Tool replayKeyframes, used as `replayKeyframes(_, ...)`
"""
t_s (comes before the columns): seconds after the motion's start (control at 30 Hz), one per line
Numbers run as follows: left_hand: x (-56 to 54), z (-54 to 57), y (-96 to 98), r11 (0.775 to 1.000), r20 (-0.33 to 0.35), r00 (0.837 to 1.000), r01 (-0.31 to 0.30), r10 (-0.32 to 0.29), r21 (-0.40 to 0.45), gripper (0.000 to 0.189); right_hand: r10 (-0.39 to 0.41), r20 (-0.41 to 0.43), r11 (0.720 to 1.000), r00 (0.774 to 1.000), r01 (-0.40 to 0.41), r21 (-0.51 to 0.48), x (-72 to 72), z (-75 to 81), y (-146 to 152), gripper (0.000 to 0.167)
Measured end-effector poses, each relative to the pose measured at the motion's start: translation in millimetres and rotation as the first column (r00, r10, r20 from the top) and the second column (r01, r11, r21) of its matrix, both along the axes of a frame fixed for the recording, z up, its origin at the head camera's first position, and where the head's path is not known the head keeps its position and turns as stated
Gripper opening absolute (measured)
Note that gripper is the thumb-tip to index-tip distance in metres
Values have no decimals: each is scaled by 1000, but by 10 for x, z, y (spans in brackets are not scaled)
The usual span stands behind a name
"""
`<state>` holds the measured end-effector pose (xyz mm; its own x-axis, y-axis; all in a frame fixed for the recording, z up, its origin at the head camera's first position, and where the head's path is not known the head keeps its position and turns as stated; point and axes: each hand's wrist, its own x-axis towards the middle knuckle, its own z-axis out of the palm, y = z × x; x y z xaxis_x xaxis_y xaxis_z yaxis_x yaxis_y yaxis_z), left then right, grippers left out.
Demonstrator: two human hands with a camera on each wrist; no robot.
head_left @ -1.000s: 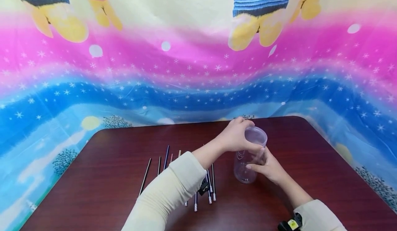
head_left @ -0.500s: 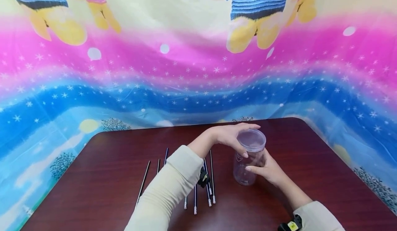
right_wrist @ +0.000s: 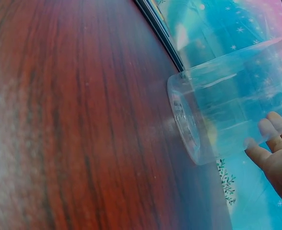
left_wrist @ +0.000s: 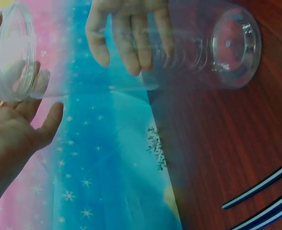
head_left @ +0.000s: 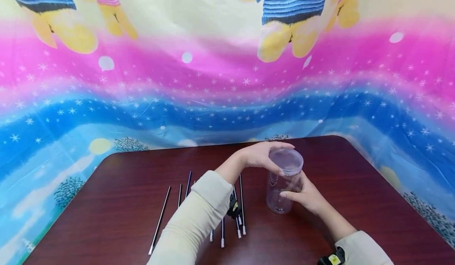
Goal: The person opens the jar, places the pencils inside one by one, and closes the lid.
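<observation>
A tall clear plastic jar [head_left: 279, 196] stands upright on the table, with a translucent round lid [head_left: 289, 162] on top. My left hand [head_left: 261, 156] reaches over from the left and spans the lid's rim between thumb and fingers. Lower down, my right hand [head_left: 307, 194] grips the jar's body from the right, its thumb across the front. Through the clear wall in the left wrist view, the right hand's fingers [left_wrist: 131, 43] show wrapped round the jar. The right wrist view shows the jar's base [right_wrist: 184, 120] at the tabletop.
Several slender pencils [head_left: 223, 233], dark and blue with pale ends, lie left of the jar, partly hidden under my left sleeve [head_left: 199, 213]. Another pencil [head_left: 160, 219] lies farther left. A patterned cloth [head_left: 199, 87] hangs behind the dark wooden table [head_left: 106, 202].
My left hand has turned back on the lid, its wrist swinging left, and the lid's top shows more. The right hand keeps its grip on the jar.
</observation>
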<state>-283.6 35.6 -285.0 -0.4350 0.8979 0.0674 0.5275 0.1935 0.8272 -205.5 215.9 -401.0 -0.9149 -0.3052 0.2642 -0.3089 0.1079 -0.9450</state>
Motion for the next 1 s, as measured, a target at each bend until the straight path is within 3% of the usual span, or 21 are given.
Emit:
replayKeyframes(0.07, 47, -27, 7, 996, -65, 994, -84, 85, 18, 72, 9, -9, 1000, 1000, -9, -7, -4, -1, 0, 82)
replayKeyframes(0.13, 99, -61, 28, 984, -131, 975, -173, 178, 47, 70, 7, -23, 1000, 1000, -8, -5, -4, -5, 3, 81)
replayKeyframes(0.3, 247, -119, 96, 921, -251, 886, -372, 390, 116, 69, 7, -56, 1000, 998, -7, -5, -11, -13, 7, 81)
replayKeyframes(0.4, 311, -122, 118, 886, -286, 839, -448, 463, 120, 70, 11, -58, 1000, 998, -11, -5, -14, -8, 4, 83)
replayKeyframes(0.5, 322, -122, 126, 877, -290, 829, -470, 478, 103, 74, 6, -57, 1000, 998, -6, -1, -10, -5, 2, 83)
replayKeyframes(0.57, 313, -116, 116, 885, -266, 846, -456, 463, 90, 77, 4, -54, 1000, 999, -4, -4, -8, -2, -1, 83)
replayKeyframes(0.63, 286, -106, 92, 910, -203, 887, -405, 415, 91, 79, -3, -48, 1000, 999, 3, 1, -6, -5, -6, 83)
replayKeyframes(0.73, 206, -87, 35, 958, -64, 960, -265, 272, 106, 80, -13, -22, 1000, 1000, 13, 6, -1, -5, -12, 83)
replayKeyframes(0.8, 133, -78, 5, 981, 8, 987, -161, 161, 112, 81, -19, -9, 1000, 1000, 19, 11, -1, -8, -10, 83)
replayKeyframes(0.87, 64, -74, -15, 991, 48, 996, -81, 77, 102, 81, -20, 1, 1000, 1000, 20, 11, -2, -7, -9, 83)
replayKeyframes(1.0, -20, -81, -26, 995, 107, 994, 4, -14, 95, 75, -32, -3, 999, 999, 32, 28, -4, -13, -13, 83)
